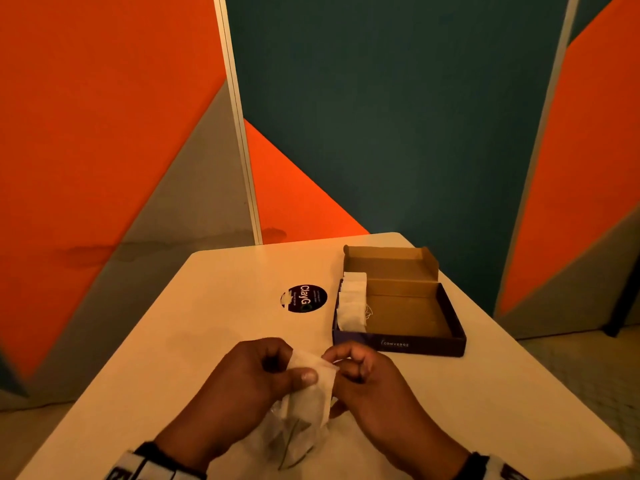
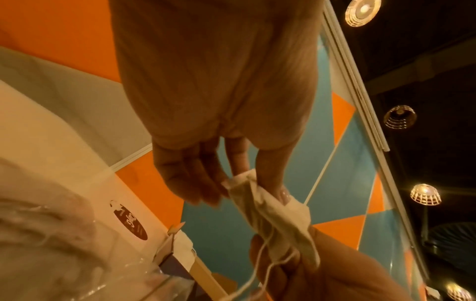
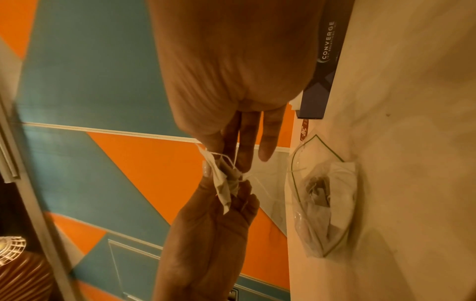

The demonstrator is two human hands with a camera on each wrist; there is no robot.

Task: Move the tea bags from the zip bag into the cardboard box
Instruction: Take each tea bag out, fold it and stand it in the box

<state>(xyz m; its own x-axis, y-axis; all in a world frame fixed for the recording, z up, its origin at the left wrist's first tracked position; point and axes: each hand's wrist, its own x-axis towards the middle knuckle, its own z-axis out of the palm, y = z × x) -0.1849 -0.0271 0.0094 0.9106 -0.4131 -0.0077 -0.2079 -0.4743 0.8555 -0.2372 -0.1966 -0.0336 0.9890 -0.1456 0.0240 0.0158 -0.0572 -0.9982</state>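
I have a tea bag up off the bench, pinched at one end by my left hand between thumb and fingers, while my right hand pinches the other end, where its string hangs loose. By my reckoning the job is partly done: a row of white tea bags already stands along the left wall of the cardboard box, whose floor is otherwise bare. The zip bag lies on the bench below my hands with more tea bags crumpled inside. How many remain I can't count through the creased plastic, and my hands hide most of the zip bag in the head view.
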